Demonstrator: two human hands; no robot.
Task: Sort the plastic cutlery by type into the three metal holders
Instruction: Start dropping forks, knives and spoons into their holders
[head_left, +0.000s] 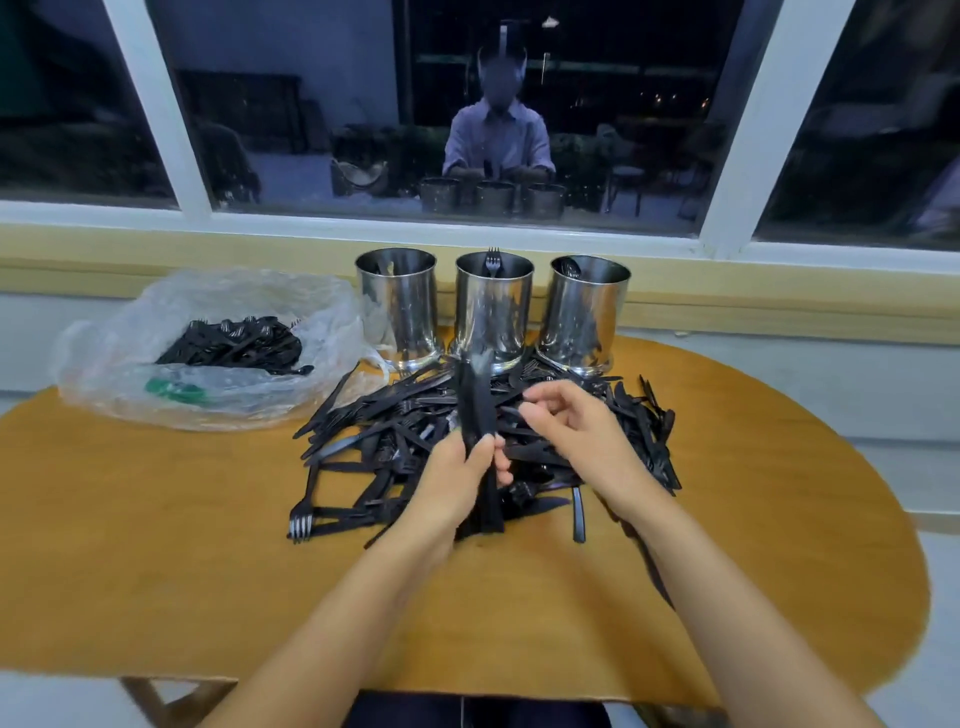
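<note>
A bundle of black plastic cutlery (475, 410) stands nearly upright in the left hand (460, 478), whose fingers and thumb are wrapped round its middle. Its long axis runs from 6 o'clock up to 12 o'clock, the top end close to the foot of the middle holder (493, 312); the tips are too blurred to tell the type. The right hand (576, 431) is just beside it at 3 o'clock, fingers curled over the pile (395, 441). I cannot tell whether it has hold of a piece.

The pile of black forks and knives is spread loose under both hands, pieces pointing every way. At 12 o'clock of it stand three shiny metal holders in a row: the left holder (399, 306), the middle one with a fork (493, 260) poking tines-up above its rim, and the right holder (584, 312) with a spoon bowl showing inside. At 10 o'clock a crumpled clear plastic bag (171, 332) holds more black cutlery.

The worktop (156, 519) is an oval of warm brown wood, its rounded edge curving away at 3 o'clock. The widest stretch of wood lies from 6 to 9 o'clock, between the pile and the near edge. Behind the holders runs a yellow ledge (208, 254) beneath a white-framed window (737, 104), dark outside and mirroring the person and holders.
</note>
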